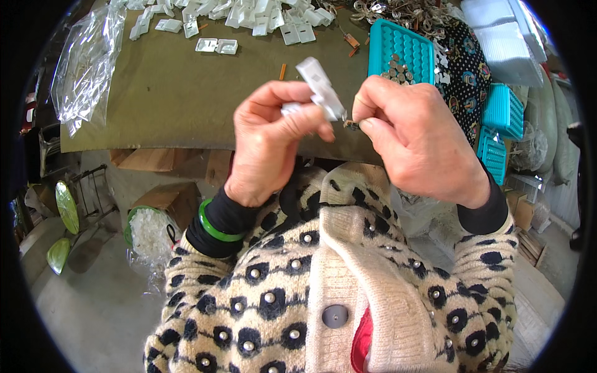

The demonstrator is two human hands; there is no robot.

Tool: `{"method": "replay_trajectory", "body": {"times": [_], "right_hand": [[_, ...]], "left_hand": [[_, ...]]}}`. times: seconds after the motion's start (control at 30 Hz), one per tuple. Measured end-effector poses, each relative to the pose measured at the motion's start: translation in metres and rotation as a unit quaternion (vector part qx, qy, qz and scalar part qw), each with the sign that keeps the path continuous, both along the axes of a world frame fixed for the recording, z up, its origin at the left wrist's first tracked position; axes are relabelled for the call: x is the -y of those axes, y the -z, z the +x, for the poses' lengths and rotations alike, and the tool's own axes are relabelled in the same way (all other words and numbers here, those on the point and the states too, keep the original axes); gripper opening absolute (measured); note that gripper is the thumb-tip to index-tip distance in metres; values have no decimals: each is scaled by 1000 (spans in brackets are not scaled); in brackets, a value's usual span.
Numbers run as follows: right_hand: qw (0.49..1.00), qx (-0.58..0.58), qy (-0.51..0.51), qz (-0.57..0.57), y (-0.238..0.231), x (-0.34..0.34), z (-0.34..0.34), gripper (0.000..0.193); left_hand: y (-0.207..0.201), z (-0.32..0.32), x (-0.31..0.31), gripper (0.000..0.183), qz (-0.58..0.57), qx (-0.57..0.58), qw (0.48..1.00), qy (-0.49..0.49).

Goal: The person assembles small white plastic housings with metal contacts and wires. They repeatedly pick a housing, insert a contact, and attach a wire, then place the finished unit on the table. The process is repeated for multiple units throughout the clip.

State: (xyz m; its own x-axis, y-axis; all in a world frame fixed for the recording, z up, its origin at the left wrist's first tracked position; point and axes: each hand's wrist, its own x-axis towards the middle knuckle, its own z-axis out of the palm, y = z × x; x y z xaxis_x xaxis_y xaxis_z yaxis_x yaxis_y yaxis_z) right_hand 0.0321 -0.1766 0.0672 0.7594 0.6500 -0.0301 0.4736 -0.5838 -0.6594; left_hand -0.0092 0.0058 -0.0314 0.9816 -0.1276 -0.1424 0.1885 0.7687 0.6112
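Observation:
My left hand is closed around a small white hinged plastic case, which hangs unfolded and tilted between thumb and fingers. Close by on its right, my right hand pinches a small dark, metallic-looking piece at the case's lower end. Fingertips cover most of that piece, so its kind is unclear. Just beyond the right hand lies a teal tray with round pockets, holding several silver button cells. Another open white case rests on the table to the far left of my hands.
White plastic cases are heaped along the table's far side. Clear plastic bags lie at its left edge. Tangled metallic pieces sit at the far right, near stacked teal baskets. A tub of whitish pieces stands below left.

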Motion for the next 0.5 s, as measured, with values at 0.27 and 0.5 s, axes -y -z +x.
{"method": "replay_trajectory", "body": {"times": [0.27, 0.5], "right_hand": [[993, 4, 59, 100, 7, -3, -5, 4], [991, 53, 66, 107, 8, -13, -10, 7]], "left_hand": [[8, 9, -12, 25, -69, -15, 995, 72], [11, 6, -11, 24, -124, -10, 988, 91]]}}
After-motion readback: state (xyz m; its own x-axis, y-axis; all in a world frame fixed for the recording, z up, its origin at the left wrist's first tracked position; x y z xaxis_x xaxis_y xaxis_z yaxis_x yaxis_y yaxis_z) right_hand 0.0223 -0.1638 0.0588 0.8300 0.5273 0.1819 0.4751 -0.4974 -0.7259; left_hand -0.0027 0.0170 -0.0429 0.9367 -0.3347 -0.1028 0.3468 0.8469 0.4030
